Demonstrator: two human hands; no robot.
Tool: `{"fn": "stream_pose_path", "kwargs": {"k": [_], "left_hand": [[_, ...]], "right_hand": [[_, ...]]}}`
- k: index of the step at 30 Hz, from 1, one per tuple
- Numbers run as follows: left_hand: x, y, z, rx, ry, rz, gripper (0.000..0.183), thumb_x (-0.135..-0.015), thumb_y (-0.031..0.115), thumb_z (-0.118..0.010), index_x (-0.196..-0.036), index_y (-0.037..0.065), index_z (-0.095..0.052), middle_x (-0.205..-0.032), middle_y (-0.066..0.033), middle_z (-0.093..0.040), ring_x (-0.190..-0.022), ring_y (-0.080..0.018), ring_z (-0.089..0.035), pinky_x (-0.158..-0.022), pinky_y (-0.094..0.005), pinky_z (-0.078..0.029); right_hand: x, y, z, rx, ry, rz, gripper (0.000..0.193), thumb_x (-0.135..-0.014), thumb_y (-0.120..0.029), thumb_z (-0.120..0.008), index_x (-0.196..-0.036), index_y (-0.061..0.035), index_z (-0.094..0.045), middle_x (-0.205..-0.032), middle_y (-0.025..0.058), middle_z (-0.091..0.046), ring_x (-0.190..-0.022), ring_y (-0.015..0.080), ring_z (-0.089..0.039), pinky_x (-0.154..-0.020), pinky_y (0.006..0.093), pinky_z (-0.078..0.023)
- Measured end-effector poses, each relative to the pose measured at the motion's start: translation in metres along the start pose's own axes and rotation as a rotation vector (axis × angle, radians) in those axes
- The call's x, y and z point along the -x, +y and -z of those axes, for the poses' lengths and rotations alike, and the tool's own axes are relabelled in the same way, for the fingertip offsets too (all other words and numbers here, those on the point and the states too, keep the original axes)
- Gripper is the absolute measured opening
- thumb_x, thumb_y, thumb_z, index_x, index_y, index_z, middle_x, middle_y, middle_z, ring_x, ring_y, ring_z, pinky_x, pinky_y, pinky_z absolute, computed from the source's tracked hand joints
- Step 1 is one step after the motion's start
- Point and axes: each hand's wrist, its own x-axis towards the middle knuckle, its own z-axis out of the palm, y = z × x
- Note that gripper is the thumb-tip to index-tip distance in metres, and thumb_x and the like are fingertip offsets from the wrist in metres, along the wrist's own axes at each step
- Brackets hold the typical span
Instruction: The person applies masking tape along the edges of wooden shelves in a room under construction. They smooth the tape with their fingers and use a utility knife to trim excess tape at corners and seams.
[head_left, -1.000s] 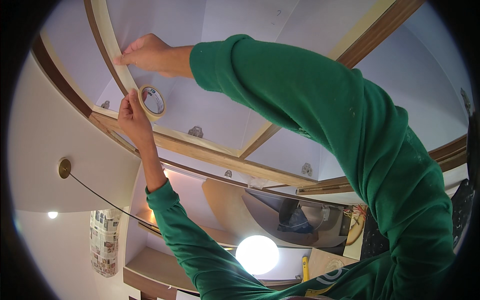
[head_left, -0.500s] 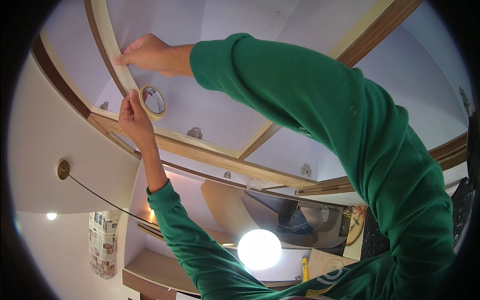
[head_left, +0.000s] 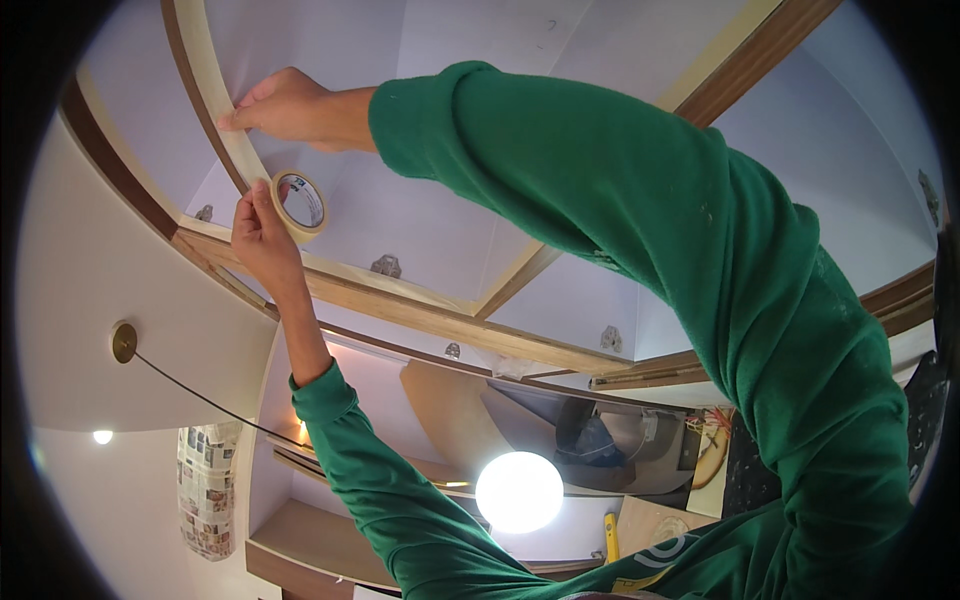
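Note:
A roll of cream masking tape (head_left: 314,231) hangs at the edge of a curved wooden cabinet divider (head_left: 189,68), beside the fingertips of my left hand (head_left: 265,240). From it a pale strip of tape (head_left: 243,157) runs up along the divider's edge. My left hand is closed in a pinch on the tape right where it meets the roll. Higher up, my right hand (head_left: 290,108) pinches the strip against the same edge with thumb and fingers. Both green-sleeved arms are stretched out, the right one crossing in front of the cabinet.
Metal hinges (head_left: 386,266) sit inside the open cabinet above its wooden front rail (head_left: 420,316). A bright round lamp (head_left: 519,492) glows below, with its cord running to a brass ceiling mount (head_left: 124,342). A paper-wrapped object (head_left: 208,490) hangs at the lower left.
Both hands and the tape roll appear slightly farther left, as does the cabinet edge. The roll has turned a little; both pinches on the tape stay.

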Motion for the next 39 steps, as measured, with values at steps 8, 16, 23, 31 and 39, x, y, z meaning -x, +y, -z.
{"fn": "stream_pose_path", "kwargs": {"k": [8,16,23,31,39], "left_hand": [[0.0,0.004,-0.003,0.005,0.005,0.009,0.037,-0.108,0.031,-0.063,-0.1,-0.004,-0.074,-0.089,-0.0086,-0.077,-0.082,-0.0092,-0.068,-0.076,-0.0234,-0.052],[-0.004,0.005,-0.005,0.004,0.012,-0.005,0.036,-0.108,0.029,-0.063,-0.102,-0.005,-0.074,-0.089,-0.0085,-0.077,-0.082,-0.0092,-0.068,-0.076,-0.0236,-0.052],[-0.006,0.004,-0.009,-0.019,0.035,-0.009,0.036,-0.107,0.029,-0.064,-0.101,-0.005,-0.075,-0.087,-0.0085,-0.077,-0.079,-0.0088,-0.068,-0.074,-0.0243,-0.052],[-0.013,0.008,-0.011,-0.066,0.043,-0.024,0.038,-0.107,0.029,-0.064,-0.099,-0.006,-0.076,-0.084,-0.0076,-0.078,-0.077,-0.0082,-0.068,-0.072,-0.0238,-0.052],[-0.009,0.0,-0.006,-0.049,0.025,-0.029,0.039,-0.107,0.03,-0.064,-0.103,-0.006,-0.075,-0.087,-0.0102,-0.078,-0.083,-0.0118,-0.073,-0.074,-0.0249,-0.054]], "right_hand": [[0.0,-0.002,-0.002,0.018,0.022,-0.012,0.049,-0.089,-0.038,-0.083,-0.116,0.0015,-0.074,-0.12,0.0179,-0.07,-0.119,0.0283,-0.064,-0.103,0.0408,-0.049],[0.0,-0.008,0.001,0.07,0.053,0.009,0.045,-0.088,-0.039,-0.083,-0.109,0.0002,-0.077,-0.112,0.0166,-0.073,-0.111,0.0267,-0.066,-0.097,0.0399,-0.051],[-0.002,-0.007,0.002,0.13,0.053,0.086,0.042,-0.088,-0.04,-0.084,-0.106,-0.0021,-0.079,-0.106,0.0141,-0.074,-0.104,0.0254,-0.068,-0.093,0.0394,-0.052],[0.001,-0.015,0.01,0.527,0.116,0.339,0.046,-0.085,-0.049,-0.082,-0.096,-0.0045,-0.078,-0.097,0.011,-0.075,-0.093,0.0243,-0.071,-0.084,0.0382,-0.056],[-0.001,-0.001,0.015,0.449,0.025,0.047,0.06,-0.081,-0.061,-0.082,-0.097,-0.0036,-0.078,-0.098,0.013,-0.074,-0.094,0.0241,-0.07,-0.084,0.0367,-0.055]]}}
